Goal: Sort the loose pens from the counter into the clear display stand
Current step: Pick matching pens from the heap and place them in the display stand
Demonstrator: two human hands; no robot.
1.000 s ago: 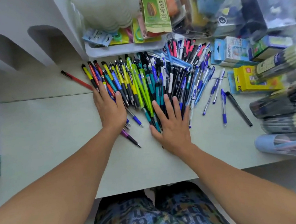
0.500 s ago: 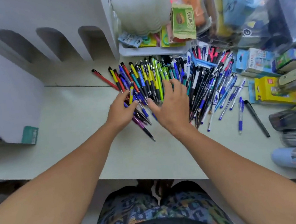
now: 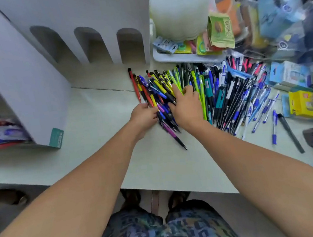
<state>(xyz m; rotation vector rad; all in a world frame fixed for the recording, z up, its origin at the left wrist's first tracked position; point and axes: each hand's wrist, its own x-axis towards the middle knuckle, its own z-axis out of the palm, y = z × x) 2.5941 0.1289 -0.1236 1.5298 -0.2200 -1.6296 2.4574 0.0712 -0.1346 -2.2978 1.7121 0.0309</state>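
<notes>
Pale green counter [image 3: 98, 159] carries a wide spread of loose pens [image 3: 216, 92] along its far edge, fanned from the middle toward the right side. The person's left hand [image 3: 143, 117] sits at the left end of the spread, its fingers curled round a small bundle of yellow, red and blue pens [image 3: 154, 91]. The right hand [image 3: 186, 108] lies just beside it on the same bundle, fingers bent over the barrels and thumb pointing toward the far edge, so the two hands gather the bundle between them. A purple pen [image 3: 170, 132] sticks out of the bundle toward the near edge. One red pen [image 3: 134, 85] lies a little apart at the left of the pile. Toward the right edge a few blue-and-white pens [image 3: 273, 125] and a black marker [image 3: 290, 133] lie scattered singly. A white tray [image 3: 184, 57] of small packets stands at the far edge behind the pens, and a yellow box [image 3: 305, 104] sits near the right edge. A white shelf unit with arched openings [image 3: 90, 46] stands at the far left. Whether any of the blurred items at the right is the clear display stand cannot be told.
</notes>
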